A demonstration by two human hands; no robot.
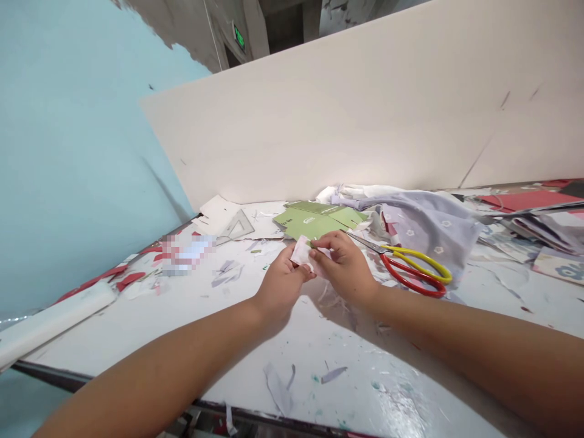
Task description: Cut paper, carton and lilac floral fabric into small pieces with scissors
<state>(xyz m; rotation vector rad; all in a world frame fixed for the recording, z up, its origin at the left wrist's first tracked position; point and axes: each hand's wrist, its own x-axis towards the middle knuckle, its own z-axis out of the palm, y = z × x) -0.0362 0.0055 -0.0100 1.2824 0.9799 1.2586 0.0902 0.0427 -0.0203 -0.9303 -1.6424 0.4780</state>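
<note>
Pink-white and thin, a small sheet (300,250) sits in front of the flat green card (310,222), left hand (283,271) and right hand (340,261) each closed in a pinching grip on it. Loop-handled scissors (382,249) and rumpled, flower-patterned lavender cloth (424,228) lie right of the card.

Two hands (281,280) (350,261), one pair of scissors (385,250) and one set square (247,224) share one table (155,325), one green sign (239,38) beyond.

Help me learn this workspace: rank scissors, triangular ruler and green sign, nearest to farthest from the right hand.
1. Scissors, just right of the right hand.
2. Triangular ruler, to the left, farther back.
3. Green sign, upper left, in the background.
</note>
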